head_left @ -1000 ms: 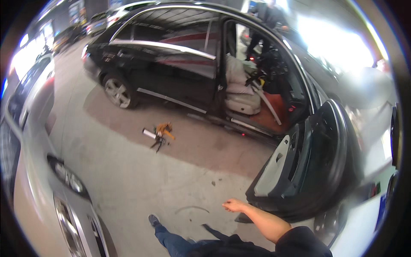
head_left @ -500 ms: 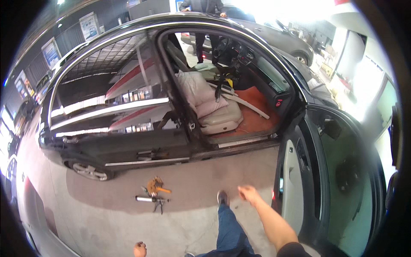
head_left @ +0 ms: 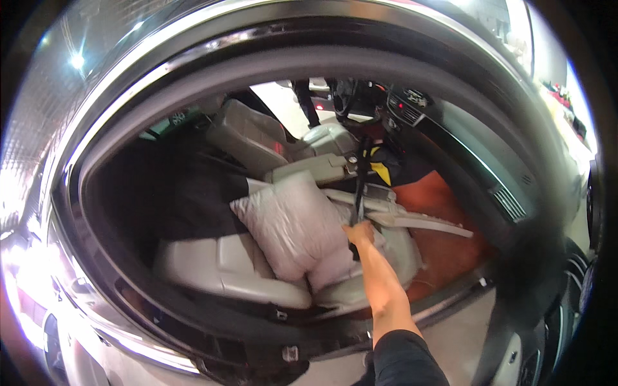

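Observation:
My right hand [head_left: 359, 234] reaches through the open front door of a dark car and closes round a long black bar-like tool [head_left: 362, 180]. The tool stands slanted over the front seat [head_left: 402, 248], its far end near the centre console [head_left: 312, 168]. What kind of tool it is, I cannot make out. Left of the hand lie silvery-grey pillows [head_left: 290, 222] on the light leather seat. Just beyond and to the right, pale trim strips [head_left: 421, 220] lie across the seat and over the orange floor mat [head_left: 444, 257]. My left hand is out of view.
The door frame's sill [head_left: 450, 302] runs below my forearm, and the roof edge [head_left: 302, 55] arches above. A yellow-and-black item [head_left: 381, 172] lies by the console. Beyond the far side stands a person, legs [head_left: 305, 103] showing. The dashboard [head_left: 470, 151] is at the right.
I have moved up to the doorway and leaned in. My right hand has gone from beside the open door to the black tool and taken hold of it. My left hand has left the view.

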A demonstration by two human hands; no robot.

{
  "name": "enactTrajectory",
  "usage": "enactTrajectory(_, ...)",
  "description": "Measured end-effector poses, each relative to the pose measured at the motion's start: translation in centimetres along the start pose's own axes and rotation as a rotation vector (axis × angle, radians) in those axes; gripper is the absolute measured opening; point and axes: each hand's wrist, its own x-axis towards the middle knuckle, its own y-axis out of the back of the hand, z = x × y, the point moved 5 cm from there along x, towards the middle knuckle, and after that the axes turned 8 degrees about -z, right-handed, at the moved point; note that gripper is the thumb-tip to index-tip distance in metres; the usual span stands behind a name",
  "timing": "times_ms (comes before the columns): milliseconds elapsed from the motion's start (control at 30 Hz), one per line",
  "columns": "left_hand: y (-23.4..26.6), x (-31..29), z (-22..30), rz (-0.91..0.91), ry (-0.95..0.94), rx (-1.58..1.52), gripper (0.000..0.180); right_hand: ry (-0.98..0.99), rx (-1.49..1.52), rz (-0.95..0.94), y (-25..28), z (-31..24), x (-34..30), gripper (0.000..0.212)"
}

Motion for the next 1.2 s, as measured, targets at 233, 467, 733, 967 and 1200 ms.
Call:
enactTrajectory(233,5.0,-0.6,7.8,0.150,-0.057,0.110,0.053,-0.145,0.113,-0.047,1.9,0.3,2.6,0.064)
enactTrajectory(467,2.4,-7.4,23.9,-0.045,-0.359,0.170,0.043,0.004,-0.080,-0.038,11.0,1.0,-6.1,0.048)
enactTrajectory(733,-11.4,-14.3,55.4,-0.468,-0.990,0.487,0.062,0.108,0.055,0.008,18.8,11.8,-41.9,0.058)
enactTrajectory(967,-25.3,-15.4,54.0,-1.474,-0.416,-0.168,0.073,-0.084,0.029,-0.095,21.3,19.6,-76.0,0.049)
enactTrajectory(1200,-26.9,-25.5,35.3,-1.619,-0.115,0.180,0.058,-0.245,0.142,0.037,22.7,23.8,-94.4,0.047)
